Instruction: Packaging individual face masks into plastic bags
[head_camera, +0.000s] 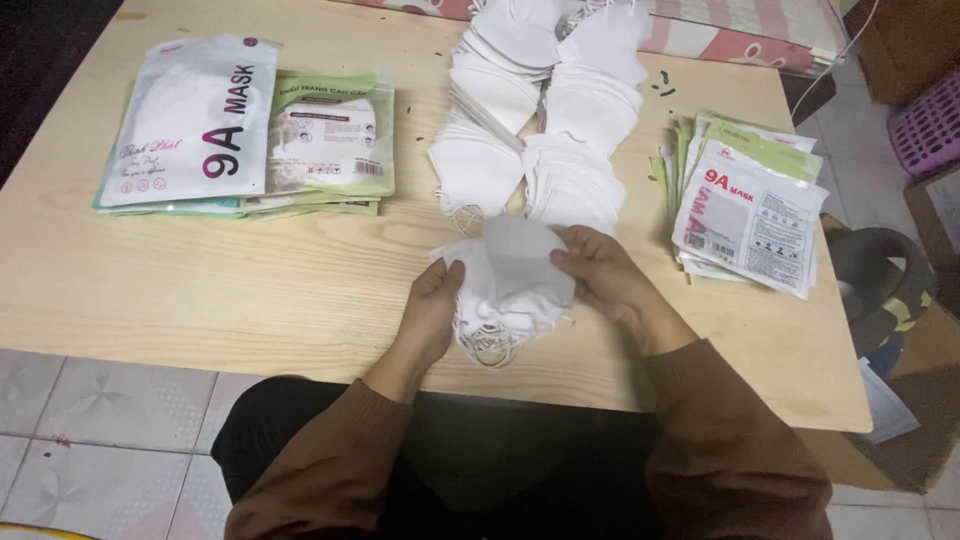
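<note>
Pale wooden tabletop (200, 290) fills most of the view, with grey floor tiles below its near edge and a pink-and-white striped bed beyond the far edge. Near the middle front, the left hand (432, 305) and right hand (598, 268) hold a small bundle of white folded fabric face masks (510, 275), their elastic ear loops trailing beneath. Left fingers curl closed under the bundle's left edge; right fingers pinch its upper right edge.

Such masks look very light, soft and floppy (a stack of them probably slides apart easily), so gripping across the folded edges with both hands, clear of the loops, seems soundest.

Behind the hands lies a large loose heap of white masks (540, 110) in two overlapping rows. At far left sits a stack of flat rectangular pouches (250, 135), the top one white with purple lettering, the next green with a clear window. At right, a fanned stack of white-and-green printed pouches (750, 205) with red lettering rests near the tabletop's edge.
</note>
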